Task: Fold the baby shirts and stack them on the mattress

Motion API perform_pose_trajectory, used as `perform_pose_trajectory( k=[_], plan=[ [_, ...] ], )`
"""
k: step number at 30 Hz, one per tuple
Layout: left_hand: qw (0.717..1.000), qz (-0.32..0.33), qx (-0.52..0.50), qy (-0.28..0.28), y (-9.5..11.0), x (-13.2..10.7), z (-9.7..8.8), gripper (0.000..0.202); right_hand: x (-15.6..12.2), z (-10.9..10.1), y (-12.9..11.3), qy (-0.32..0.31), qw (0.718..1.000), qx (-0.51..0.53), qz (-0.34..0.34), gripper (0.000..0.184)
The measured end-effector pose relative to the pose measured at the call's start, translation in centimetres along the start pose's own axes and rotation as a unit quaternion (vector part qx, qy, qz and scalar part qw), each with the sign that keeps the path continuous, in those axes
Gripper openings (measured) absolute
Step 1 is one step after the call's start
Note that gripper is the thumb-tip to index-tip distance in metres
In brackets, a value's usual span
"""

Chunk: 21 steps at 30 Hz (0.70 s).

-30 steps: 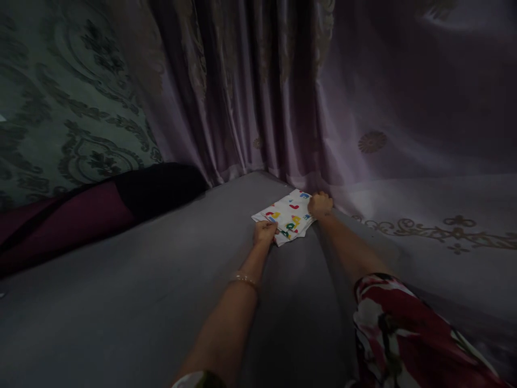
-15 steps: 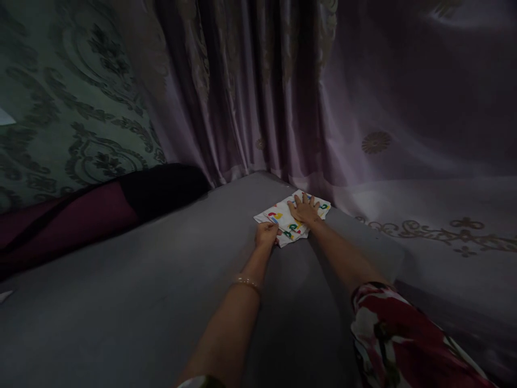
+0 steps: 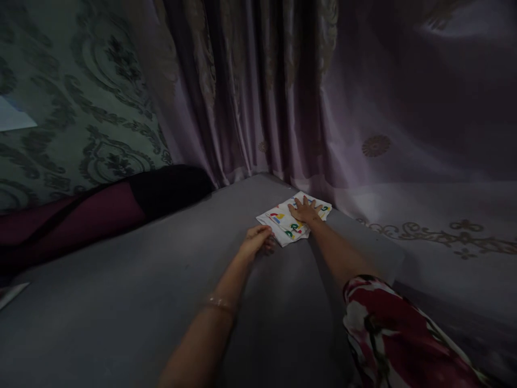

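Observation:
A folded white cloth (image 3: pixel 283 222) printed with coloured shapes lies on the grey bed sheet (image 3: pixel 161 280) near the far corner, by the curtain. My right hand (image 3: pixel 305 211) rests flat on top of it, fingers spread. Just off the cloth's near left edge, my left hand (image 3: pixel 257 241) lies on the sheet with fingers loosely curled and nothing in them; a thin bangle sits on that wrist. My right sleeve is red and white floral.
Purple curtains (image 3: pixel 258 91) hang behind the cloth. A pale embroidered drape (image 3: pixel 428 215) covers the right side. A dark maroon and black bolster (image 3: pixel 100 213) lies along the patterned green wall (image 3: pixel 68 102) at the left.
My right hand went from a fist at the cloth's far corner to lying flat on it. My left hand let go of the cloth's near edge and drew back a little.

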<state>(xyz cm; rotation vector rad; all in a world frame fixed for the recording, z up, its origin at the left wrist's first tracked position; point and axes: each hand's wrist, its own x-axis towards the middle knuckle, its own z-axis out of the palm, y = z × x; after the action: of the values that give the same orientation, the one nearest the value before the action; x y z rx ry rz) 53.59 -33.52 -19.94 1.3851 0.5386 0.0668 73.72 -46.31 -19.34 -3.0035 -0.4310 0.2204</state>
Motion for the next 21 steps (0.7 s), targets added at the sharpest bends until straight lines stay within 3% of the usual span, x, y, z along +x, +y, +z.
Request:
perform_pose_trajectory(
  k=[4,7,9,12,17,21],
  plan=[
    [0.996,0.057,0.055,0.042,-0.7,-4.8,-8.9,0.039,-0.7,-0.2,-0.4,0.019,1.0,0.005,-0.006,0.065],
    [0.981,0.054,0.143,0.12,-1.8,-8.7,-16.5,0.051,-2.3,-0.1,-1.9,0.053,0.997,-0.004,-0.049,0.061],
    [0.955,0.038,0.218,0.196,-2.5,-11.2,-21.0,0.052,-3.9,0.1,-3.3,0.064,0.994,-0.006,-0.093,0.06],
    [0.895,0.048,0.346,0.277,-3.8,-14.6,-26.5,0.043,-5.9,0.7,-5.1,0.062,0.99,-0.004,-0.127,0.059],
    [0.806,0.014,0.462,0.369,-6.9,-19.4,-32.7,0.035,-7.3,2.1,-5.9,0.077,0.989,-0.002,-0.126,0.058],
    [0.724,-0.023,0.566,0.394,-8.9,-21.7,-34.6,0.046,-7.3,2.5,-5.7,0.089,0.988,-0.007,-0.126,0.058]
  ],
)
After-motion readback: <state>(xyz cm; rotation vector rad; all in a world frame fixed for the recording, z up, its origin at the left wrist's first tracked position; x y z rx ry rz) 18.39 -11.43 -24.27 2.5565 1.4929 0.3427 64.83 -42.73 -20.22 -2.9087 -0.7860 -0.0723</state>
